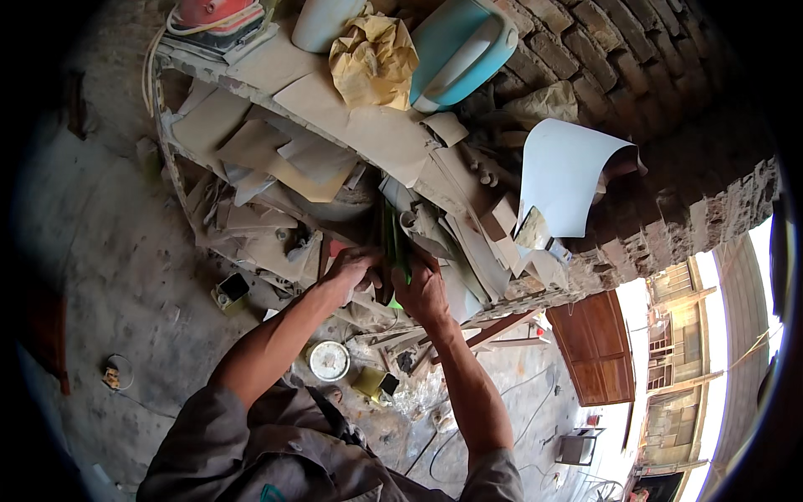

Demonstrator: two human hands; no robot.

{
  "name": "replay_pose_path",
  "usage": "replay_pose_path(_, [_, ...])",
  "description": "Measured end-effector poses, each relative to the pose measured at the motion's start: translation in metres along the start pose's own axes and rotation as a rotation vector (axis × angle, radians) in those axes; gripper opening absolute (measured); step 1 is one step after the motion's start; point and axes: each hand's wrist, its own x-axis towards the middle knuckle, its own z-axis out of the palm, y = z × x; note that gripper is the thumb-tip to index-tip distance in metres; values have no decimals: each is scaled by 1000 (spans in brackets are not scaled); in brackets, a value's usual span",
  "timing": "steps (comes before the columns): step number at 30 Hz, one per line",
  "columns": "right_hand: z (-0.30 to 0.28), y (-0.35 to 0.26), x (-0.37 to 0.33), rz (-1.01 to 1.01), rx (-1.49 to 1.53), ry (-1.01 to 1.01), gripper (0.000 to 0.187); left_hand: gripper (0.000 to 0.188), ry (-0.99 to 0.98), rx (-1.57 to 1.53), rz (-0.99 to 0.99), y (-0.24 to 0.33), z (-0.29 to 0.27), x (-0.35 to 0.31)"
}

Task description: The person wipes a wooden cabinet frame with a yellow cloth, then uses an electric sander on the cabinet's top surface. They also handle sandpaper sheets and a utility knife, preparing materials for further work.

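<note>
Both hands reach in at the front of a cluttered shelf. My right hand [422, 289] is closed around a bundle of thin, dark green, sheet-like pieces [391, 238] that stands among papers and boards. Bright green shows at the bundle's lower end, between the hands. My left hand [355, 272] is beside the bundle's left side with its fingers curled; whether it grips the pieces is hard to see. Around them lie loose brown and grey sheets [318, 171] on the left and a curled grey sheet [422, 234] on the right.
The dusty shelf [293, 63] carries a crumpled brown paper [374, 63], a blue jug [468, 54] and a red power tool [209, 12]. A white sheet [560, 171] curls out at the right. On the floor are a round white-topped container [329, 361] and an open tin [368, 382].
</note>
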Motion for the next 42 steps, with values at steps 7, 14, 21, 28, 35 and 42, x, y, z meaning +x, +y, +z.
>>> replay_pose_path(7, [-9,-25,10,49,-77,-77,38,19,35,103,41,1,-3,4])
replay_pose_path(14, [0,-9,3,-46,-127,-41,24,18,16,80,18,3,0,-1])
replay_pose_path(21, [-11,-7,6,-158,-44,-80,37,21,-33,8,-17,-3,-7,3])
replay_pose_path(28, [-21,-9,5,-44,13,-186,41,26,-15,10,25,0,1,-5])
replay_pose_path(35, [-22,-11,8,-25,11,-194,41,27,-30,7,-16,-2,-4,-1])
replay_pose_path(42, [-18,-11,12,58,-38,-182,38,29,-47,-45,10,-6,-3,-1])
